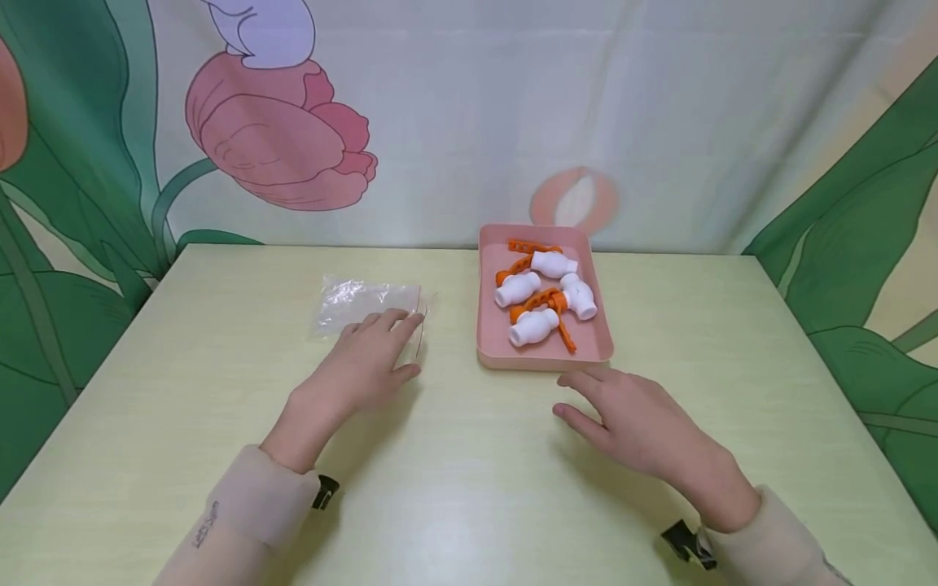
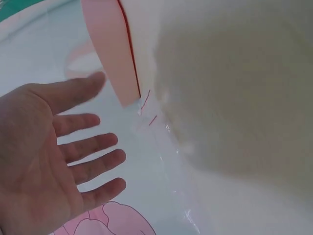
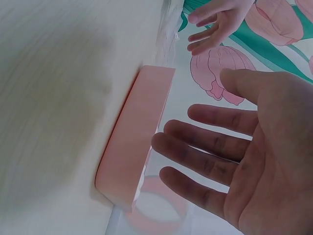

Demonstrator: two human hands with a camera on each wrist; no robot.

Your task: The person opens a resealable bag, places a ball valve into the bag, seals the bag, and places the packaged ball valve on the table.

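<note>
A clear plastic bag (image 1: 355,303) with a red line near its right end lies flat on the table. Over its near right part hovers my left hand (image 1: 359,362), fingers spread and holding nothing; the left wrist view shows the palm (image 2: 44,161) apart from the bag (image 2: 178,181). The pink tray (image 1: 493,350) holds several white fittings (image 1: 533,327) with orange handles (image 1: 567,334). My right hand (image 1: 637,419) hangs in the air near the tray's front right corner, its fingers apart and empty. In the right wrist view it is beside the tray's wall (image 3: 134,132).
The pale table (image 1: 454,505) reaches back to a printed curtain (image 1: 440,122) with flowers and leaves, which hangs along its far edge and sides. The tray stands close to that far edge, right of the bag.
</note>
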